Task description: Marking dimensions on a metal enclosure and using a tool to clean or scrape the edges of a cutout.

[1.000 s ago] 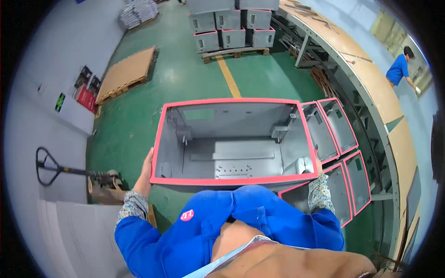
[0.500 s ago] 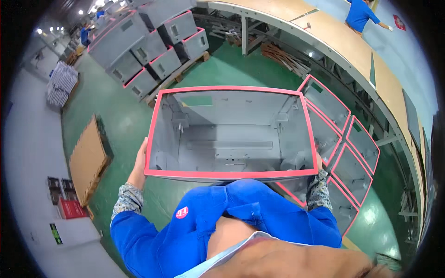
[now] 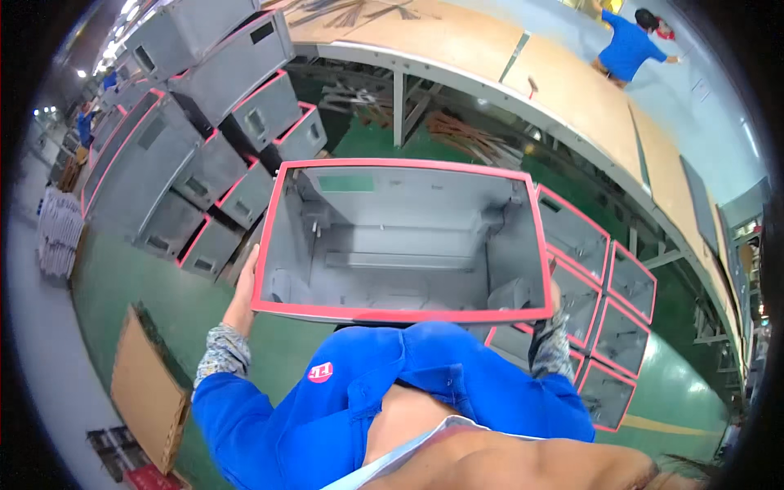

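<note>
A grey metal cabinet body [image 3: 408,314], open on its upper side and edged with a pinkish-red rim, is held up in front of my body. Its inside shows brackets, small holes and a green rectangle at the far wall. My left hand [image 3: 242,294] is closed around its left side near the front corner, with the fingers partly hidden behind the wall. On the opposite side my right hand [image 3: 557,296] grips the cabinet near its right front corner. Most of those fingers are out of sight.
Stacked grey cabinets [image 3: 212,167] stand at the far left. More red-rimmed cabinets [image 3: 621,327] are grouped on the floor to the right. A long wooden-topped bench [image 3: 572,106] curves behind them. At left leans a cardboard sheet [image 3: 143,388]. A person in blue [image 3: 629,49] is beyond the bench.
My view has shifted, so the stacks and bench appear lower and further left. The cabinet stays in both hands, at nearly the same place before me.
</note>
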A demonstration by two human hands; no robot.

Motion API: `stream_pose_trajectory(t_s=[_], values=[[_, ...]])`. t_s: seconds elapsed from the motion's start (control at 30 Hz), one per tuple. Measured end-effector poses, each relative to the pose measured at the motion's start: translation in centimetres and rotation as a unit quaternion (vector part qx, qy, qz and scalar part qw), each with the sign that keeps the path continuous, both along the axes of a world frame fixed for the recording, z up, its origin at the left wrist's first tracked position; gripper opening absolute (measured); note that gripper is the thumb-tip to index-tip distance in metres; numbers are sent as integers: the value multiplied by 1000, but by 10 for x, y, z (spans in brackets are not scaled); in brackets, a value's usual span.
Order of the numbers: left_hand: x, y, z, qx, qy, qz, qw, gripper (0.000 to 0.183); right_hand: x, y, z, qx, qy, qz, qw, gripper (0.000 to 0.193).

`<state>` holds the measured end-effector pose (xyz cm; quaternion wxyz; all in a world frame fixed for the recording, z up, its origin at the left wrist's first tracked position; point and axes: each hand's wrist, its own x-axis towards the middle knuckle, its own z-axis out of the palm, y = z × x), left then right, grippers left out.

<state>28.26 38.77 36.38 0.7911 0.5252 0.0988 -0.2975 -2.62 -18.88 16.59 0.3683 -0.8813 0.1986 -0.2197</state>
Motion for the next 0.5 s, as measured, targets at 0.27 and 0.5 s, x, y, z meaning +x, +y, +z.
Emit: stream_pose_trajectory(t_s=[0.27,0.5], values=[[199,-63,14,4,-35,-112,993,50,89,4,40,76,6,-114,991,27],[339,-169,12,-14,-70,-161,984,51,204,-47,39,125,-79,-199,969,28]])
